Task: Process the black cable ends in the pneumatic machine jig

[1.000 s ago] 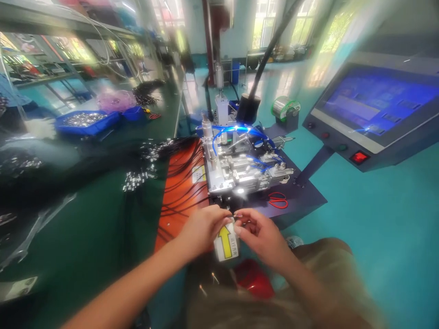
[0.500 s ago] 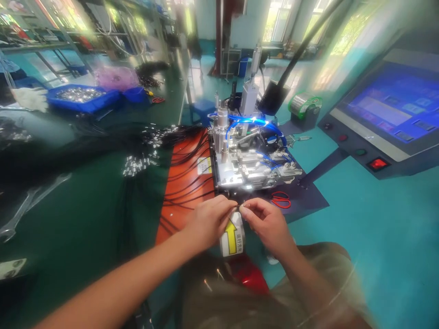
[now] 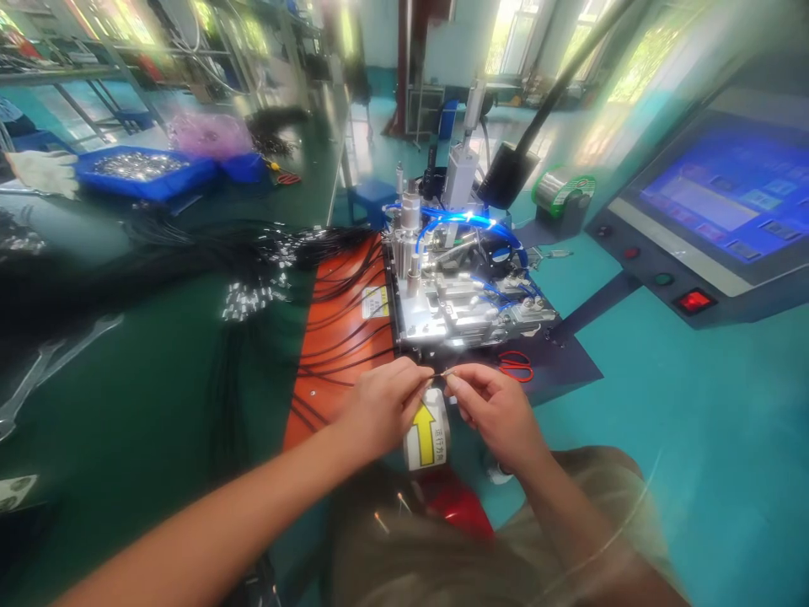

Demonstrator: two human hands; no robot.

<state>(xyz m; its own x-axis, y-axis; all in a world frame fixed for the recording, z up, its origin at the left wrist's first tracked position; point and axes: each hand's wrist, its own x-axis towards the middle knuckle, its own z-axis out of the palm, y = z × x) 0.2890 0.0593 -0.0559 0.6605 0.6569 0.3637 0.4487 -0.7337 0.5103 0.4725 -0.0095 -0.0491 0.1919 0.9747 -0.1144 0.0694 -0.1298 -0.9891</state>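
In front of the metal machine, both hands meet fingertip to fingertip. My left hand is closed in a pinch on a thin black cable, whose short end shows in the gap between the hands. My right hand pinches the tip of that cable; a small shiny bit shows there, too small to name. Just below the fingers is a white label with a yellow arrow. More black cables lie across the orange board to the left of my left hand.
Red-handled scissors lie right of the hands. A control screen and a solder wire spool stand at right. Wrenches, cable bundles with metal ends and a blue tray of metal parts are at left.
Both hands stay pinched on the cable at nearly the same place. My right fingertips have shifted slightly along its tip, and the view has moved a little.
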